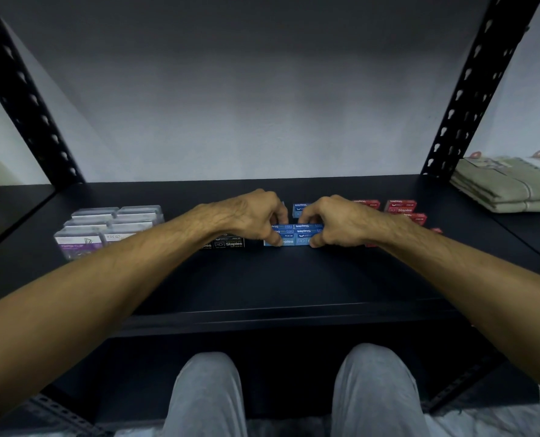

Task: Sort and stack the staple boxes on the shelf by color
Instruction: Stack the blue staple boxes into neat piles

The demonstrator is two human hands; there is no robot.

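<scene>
A stack of blue boxes (294, 235) is found at mid-shelf (262, 279), gripped at both ends: the left hand (256, 217) is curled round its left end, the right hand (335, 220) round its right end, thumbs at the near face. One more blue box (300, 208) is seen just beyond. Black boxes (229, 242) lie just left of the stack, red boxes (401, 207) to the right, partly hidden by the right arm. Clear clip cases (104, 228) are noted far left, folded cloth (508, 187) far right.

Paper-clip boxes (108, 230) lie left of stacked staple boxes (295, 236).
</scene>
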